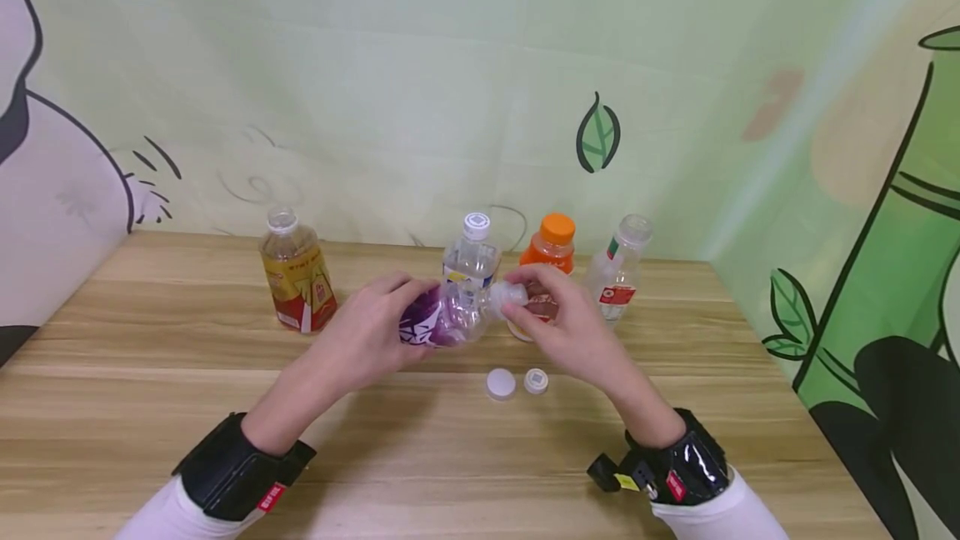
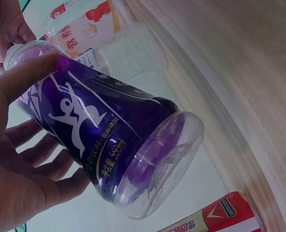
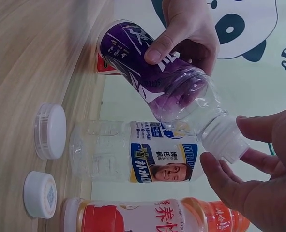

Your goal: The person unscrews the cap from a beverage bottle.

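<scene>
On the wooden table [image 1: 150, 407], four bottles, empty purple-labelled bottle [image 1: 438, 319] in hand

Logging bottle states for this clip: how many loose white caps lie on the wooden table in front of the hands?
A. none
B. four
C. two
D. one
C: the head view shows two loose white plastic caps side by side on the wooden table, below the clear purple-labelled plastic bottle held by the left hand while the right hand grips its white cap.
</scene>
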Action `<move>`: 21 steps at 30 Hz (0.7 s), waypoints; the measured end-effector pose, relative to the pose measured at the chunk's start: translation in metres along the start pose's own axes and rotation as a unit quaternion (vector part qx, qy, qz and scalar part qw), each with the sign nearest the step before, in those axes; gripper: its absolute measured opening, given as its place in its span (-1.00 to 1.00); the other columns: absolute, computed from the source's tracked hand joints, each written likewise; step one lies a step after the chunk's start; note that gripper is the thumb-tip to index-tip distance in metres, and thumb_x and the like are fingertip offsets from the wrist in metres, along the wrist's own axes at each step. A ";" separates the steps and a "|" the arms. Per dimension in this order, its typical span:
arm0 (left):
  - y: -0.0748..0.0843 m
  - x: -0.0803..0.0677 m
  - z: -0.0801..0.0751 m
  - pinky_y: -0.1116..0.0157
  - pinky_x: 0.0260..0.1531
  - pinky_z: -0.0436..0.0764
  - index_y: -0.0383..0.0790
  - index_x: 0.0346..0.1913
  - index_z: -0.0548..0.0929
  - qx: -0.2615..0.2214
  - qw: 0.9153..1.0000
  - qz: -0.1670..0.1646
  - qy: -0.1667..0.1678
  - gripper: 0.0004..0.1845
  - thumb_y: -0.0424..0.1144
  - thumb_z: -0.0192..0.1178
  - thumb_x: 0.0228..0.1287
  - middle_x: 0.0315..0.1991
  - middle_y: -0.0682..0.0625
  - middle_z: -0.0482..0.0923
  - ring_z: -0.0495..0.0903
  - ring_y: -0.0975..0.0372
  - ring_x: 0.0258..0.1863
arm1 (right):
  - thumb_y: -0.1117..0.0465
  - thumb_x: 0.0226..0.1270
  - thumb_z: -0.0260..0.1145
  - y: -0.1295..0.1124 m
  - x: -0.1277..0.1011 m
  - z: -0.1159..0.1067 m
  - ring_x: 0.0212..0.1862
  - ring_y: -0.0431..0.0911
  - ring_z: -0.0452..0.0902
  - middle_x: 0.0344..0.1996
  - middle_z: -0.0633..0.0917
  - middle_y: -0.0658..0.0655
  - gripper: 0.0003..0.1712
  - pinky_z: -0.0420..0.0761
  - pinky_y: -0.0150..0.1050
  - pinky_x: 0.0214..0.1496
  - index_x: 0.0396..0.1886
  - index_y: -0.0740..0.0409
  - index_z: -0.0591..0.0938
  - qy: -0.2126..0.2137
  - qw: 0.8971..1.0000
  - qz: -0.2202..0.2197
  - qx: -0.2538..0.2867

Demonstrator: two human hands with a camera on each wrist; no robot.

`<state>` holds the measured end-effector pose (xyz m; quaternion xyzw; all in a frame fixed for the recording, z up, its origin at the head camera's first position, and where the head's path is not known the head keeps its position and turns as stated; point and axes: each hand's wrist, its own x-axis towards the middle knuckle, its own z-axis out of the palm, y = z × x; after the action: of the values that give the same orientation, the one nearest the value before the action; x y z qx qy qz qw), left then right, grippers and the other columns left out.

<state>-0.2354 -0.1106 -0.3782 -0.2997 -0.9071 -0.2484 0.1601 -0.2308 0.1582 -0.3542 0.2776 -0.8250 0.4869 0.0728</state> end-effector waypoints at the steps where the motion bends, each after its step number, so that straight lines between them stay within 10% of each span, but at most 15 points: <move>1: 0.000 0.000 0.000 0.08 -0.05 0.69 -0.35 0.25 0.61 -0.001 1.000 -0.001 0.000 -0.15 -0.21 0.73 -0.20 -0.04 -0.13 0.63 0.65 0.04 -0.10 | 0.42 0.35 0.42 0.000 0.000 0.000 -0.01 0.06 0.63 -0.02 0.67 0.23 -0.62 0.70 -0.18 0.05 0.13 0.36 0.59 0.001 1.000 -0.002 0.001; 21: 0.001 0.000 -0.003 0.07 -0.04 0.69 -0.35 0.26 0.61 -0.011 1.000 -0.018 -0.003 -0.16 -0.22 0.72 -0.18 -0.01 -0.15 0.62 0.64 0.03 -0.07 | 0.35 0.38 0.42 0.000 0.000 0.000 -0.01 0.03 0.64 0.01 0.69 0.17 -0.58 0.72 -0.15 0.00 0.21 0.28 0.63 0.006 1.000 0.017 -0.013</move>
<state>-0.2346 -0.1115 -0.3758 -0.2858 -0.9100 -0.2603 0.1500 -0.2310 0.1582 -0.3542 0.2599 -0.8354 0.4787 0.0732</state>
